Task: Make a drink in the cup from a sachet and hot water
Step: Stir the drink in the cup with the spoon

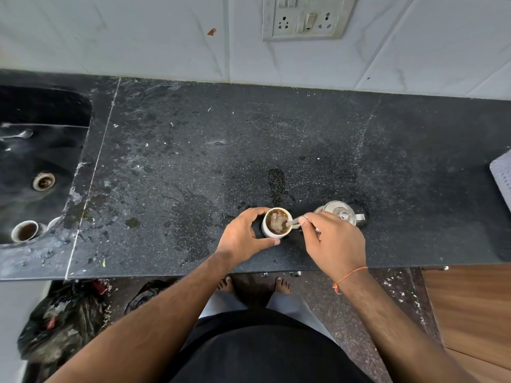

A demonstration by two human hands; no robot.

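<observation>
Steel of the kettle (341,212) is half hidden behind the right hand (333,241), whose fingers (305,222) pinch a blurred spoon (293,222) dipping into the cup (276,223). Left hand (243,234) curls its fingers round the cup on the black bench (193,150); frothy brown drink fills it.

Spoon (293,222) handle hidden inside right hand (334,241); steel kettle (341,212) partly behind it.
</observation>
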